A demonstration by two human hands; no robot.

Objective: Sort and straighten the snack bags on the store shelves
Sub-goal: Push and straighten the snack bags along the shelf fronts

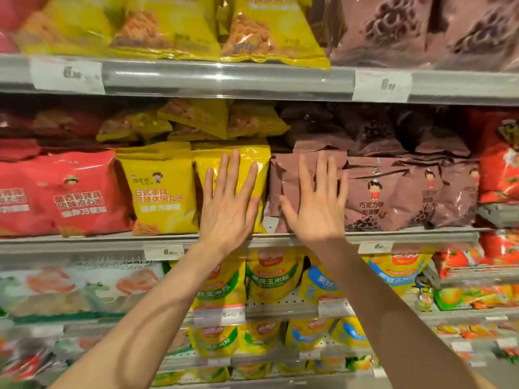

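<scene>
From my feed the store shelving (pixel 224 80) fills the whole view, with grey rails carrying white price tags (pixel 382 86) across several tiers. On the top tier I see large yellow snack bags (pixel 275 32) on the left and centre, and mauve-brown bags with ring pictures (pixel 387 26) to the right. The middle shelf (pixel 112 240) holds the row under the hands: red snack bags (pixel 81 195) at the left, an upright yellow bag with orange lettering (pixel 163 192) next, then a second yellow snack bag (pixel 250 164), then brown chocolate snack bags (pixel 393 195), and more red bags at the far right. More yellow and brown bags lie heaped behind this front row. Below, I make out yellow corn-snack pouches (pixel 269 276) and blue-and-yellow ones (pixel 317 282), blurred. My left hand (pixel 229 203) lies flat, fingers straight and slightly spread, pressed on the face of the second yellow bag. My right hand (pixel 318 203) is likewise flat with fingers fanned, pressed against the leftmost brown bag (pixel 283 175) just beside it. Both forearms reach up from the lower edge.
</scene>
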